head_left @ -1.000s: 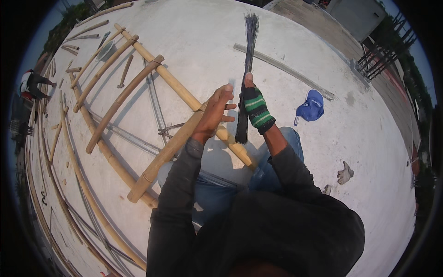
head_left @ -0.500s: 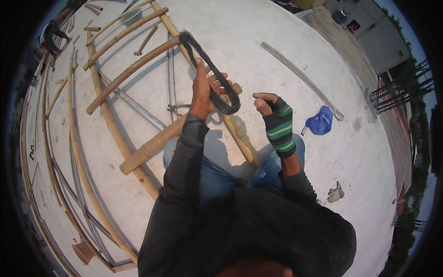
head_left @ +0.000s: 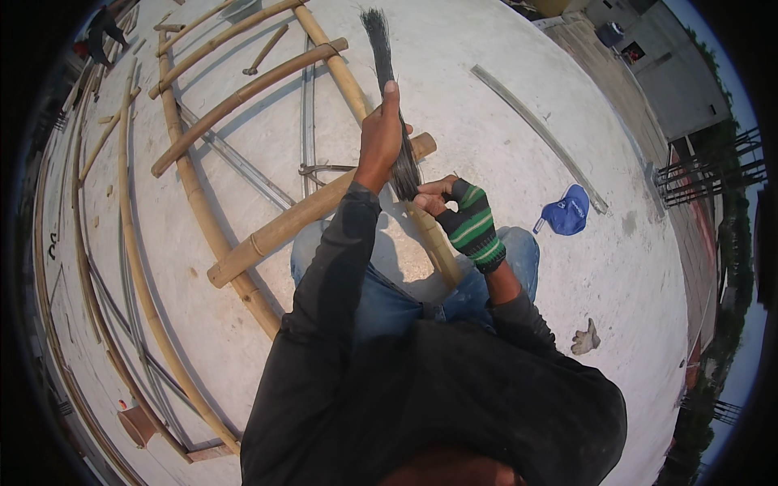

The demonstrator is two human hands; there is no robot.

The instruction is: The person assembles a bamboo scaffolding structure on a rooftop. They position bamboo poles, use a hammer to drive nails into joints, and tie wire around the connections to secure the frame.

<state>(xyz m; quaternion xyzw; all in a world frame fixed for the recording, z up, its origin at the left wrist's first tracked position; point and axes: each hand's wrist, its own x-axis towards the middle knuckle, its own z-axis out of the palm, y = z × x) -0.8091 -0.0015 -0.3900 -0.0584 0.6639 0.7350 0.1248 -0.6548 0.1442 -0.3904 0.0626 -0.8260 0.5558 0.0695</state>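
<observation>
A folded bundle of thin black tie wire (head_left: 405, 174) stands nearly upright over the bamboo, its frayed ends fanned out at the top. My bare left hand (head_left: 382, 142) is closed around its middle, the thumb pointing up along the strands. At the bundle's lower, looped end, my right hand (head_left: 466, 223), in a fingerless glove with green and black stripes, pinches some of the wire between thumb and fingers. The exact strands in the pinch are too fine to tell. Below both hands lies a bamboo crosspiece (head_left: 275, 235) resting across a long bamboo rail (head_left: 433, 243).
Pincers (head_left: 328, 169) lie beside the crosspiece, and a hammer (head_left: 266, 50) rests farther off among the bamboo rungs. To the right are a metal strip (head_left: 539, 138), a blue cap (head_left: 566, 212) and a grey glove (head_left: 585, 337). Another person (head_left: 104, 32) bends at the far left.
My left hand has moved up and right, turning the wire bundle edge-on and more upright. My right hand has come in from the right and now pinches the bundle's lower end.
</observation>
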